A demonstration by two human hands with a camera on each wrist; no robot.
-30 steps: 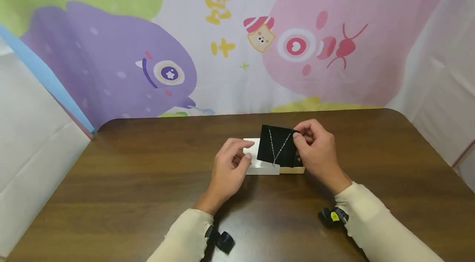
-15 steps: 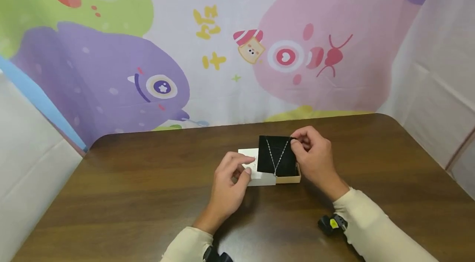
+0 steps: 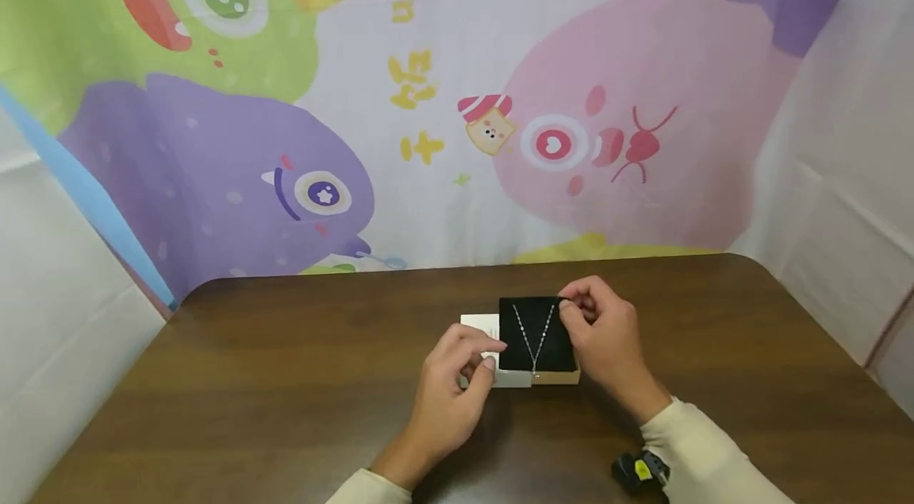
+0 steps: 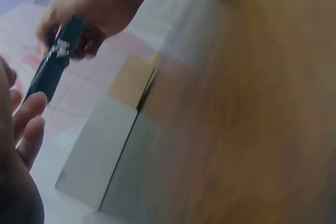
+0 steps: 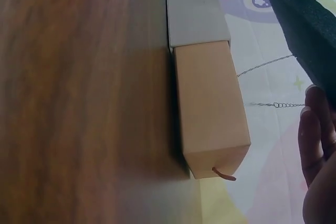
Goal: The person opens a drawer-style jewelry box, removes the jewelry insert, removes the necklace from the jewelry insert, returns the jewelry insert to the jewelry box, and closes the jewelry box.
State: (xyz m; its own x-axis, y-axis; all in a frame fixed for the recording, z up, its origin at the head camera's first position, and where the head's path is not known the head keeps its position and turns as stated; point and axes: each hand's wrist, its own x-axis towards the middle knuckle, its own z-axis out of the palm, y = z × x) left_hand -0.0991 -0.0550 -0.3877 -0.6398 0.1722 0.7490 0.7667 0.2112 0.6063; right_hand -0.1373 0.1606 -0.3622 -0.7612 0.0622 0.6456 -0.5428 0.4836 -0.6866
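Observation:
My right hand [image 3: 603,337] pinches the upper right corner of a black velvety jewelry pad [image 3: 514,353]. A silver necklace [image 3: 524,329] lies across it in a V, a small pendant at the lower edge. The right wrist view shows the pad tilted above the box, with thin chain [image 5: 281,105] hanging beneath it. My left hand [image 3: 457,385] has its loosely bent fingers at the pad's left edge. Below is a slide-out box: a white sleeve [image 3: 478,324] on the left and a kraft-brown drawer [image 3: 557,378] partly pulled out to the right.
Brown wooden table [image 3: 286,377] lies under the box. A cartoon-printed cloth [image 3: 443,218] hangs behind it, with pale cloth walls [image 3: 842,171] at the sides. A short brown cord [image 5: 224,174] sticks out of the drawer's end.
The pad has come down and levelled over the drawer, its right corner still pinched. My left fingers have moved right to the pad's edge. The head view has tilted upward.

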